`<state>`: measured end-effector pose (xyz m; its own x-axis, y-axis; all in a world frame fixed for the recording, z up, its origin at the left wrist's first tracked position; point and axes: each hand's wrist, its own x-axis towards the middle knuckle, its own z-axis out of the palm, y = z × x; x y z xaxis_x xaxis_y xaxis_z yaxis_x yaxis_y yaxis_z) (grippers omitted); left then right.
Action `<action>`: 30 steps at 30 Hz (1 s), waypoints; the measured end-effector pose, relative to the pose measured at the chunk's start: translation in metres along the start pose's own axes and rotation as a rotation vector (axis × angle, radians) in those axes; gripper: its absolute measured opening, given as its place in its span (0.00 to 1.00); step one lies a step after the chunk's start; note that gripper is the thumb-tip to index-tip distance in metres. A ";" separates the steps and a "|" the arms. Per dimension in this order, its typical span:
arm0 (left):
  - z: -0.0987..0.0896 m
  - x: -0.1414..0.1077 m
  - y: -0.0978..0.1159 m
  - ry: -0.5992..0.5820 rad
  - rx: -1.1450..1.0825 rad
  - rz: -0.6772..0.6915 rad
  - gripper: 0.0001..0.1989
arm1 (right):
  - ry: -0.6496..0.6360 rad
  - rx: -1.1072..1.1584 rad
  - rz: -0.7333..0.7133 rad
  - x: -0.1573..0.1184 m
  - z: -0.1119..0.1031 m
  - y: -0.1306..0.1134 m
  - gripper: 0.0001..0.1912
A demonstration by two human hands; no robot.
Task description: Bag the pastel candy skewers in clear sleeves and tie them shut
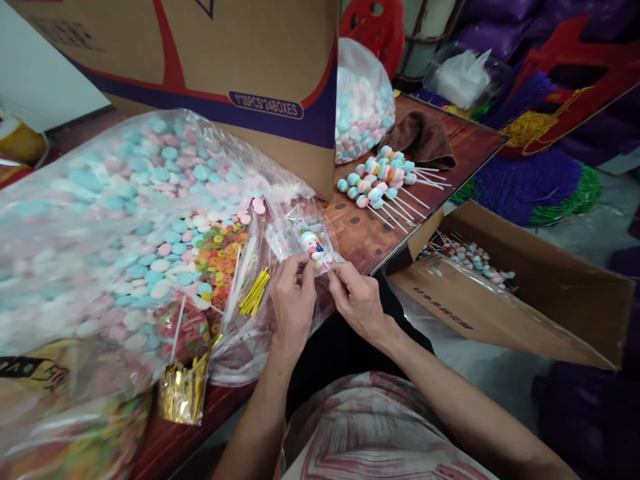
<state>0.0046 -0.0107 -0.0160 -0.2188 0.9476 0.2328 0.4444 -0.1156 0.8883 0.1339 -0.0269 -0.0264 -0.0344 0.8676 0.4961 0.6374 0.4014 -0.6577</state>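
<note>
Plastic printed bag [311,243] extends forward from the pinching fingers [345,274].

Between my left grip [294,293] and my right grip [357,293] is a small bag [313,245], by the near edge of the bench [357,233]. To my left spreads a large bag [75,220] of sweets, with ring gummies [223,263] near its opening. Between these and my left grip lie loose twist ties [255,291]; a packet of ties [183,397] sits farther left and nearer me. Behind the large bag stands a tall carton [200,47]. Right of it lie skewered sweets [377,177], a cloth [420,139] and another filled bag [363,103] behind them. Lower, right of the bench, an open carton [560,273] holds more sticks [470,257].
</note>
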 end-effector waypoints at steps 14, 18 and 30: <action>0.005 0.000 -0.001 0.029 0.058 0.008 0.06 | 0.014 0.049 0.054 -0.001 0.001 -0.006 0.09; 0.007 0.002 -0.005 0.017 0.108 -0.013 0.05 | 0.010 0.019 0.017 -0.004 0.005 -0.004 0.08; 0.000 -0.006 0.003 -0.004 0.208 0.288 0.08 | -0.024 0.035 0.030 0.004 -0.004 -0.011 0.09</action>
<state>0.0076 -0.0169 -0.0152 -0.0554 0.8860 0.4604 0.6547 -0.3159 0.6867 0.1303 -0.0289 -0.0148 -0.0344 0.8863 0.4619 0.6108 0.3844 -0.6922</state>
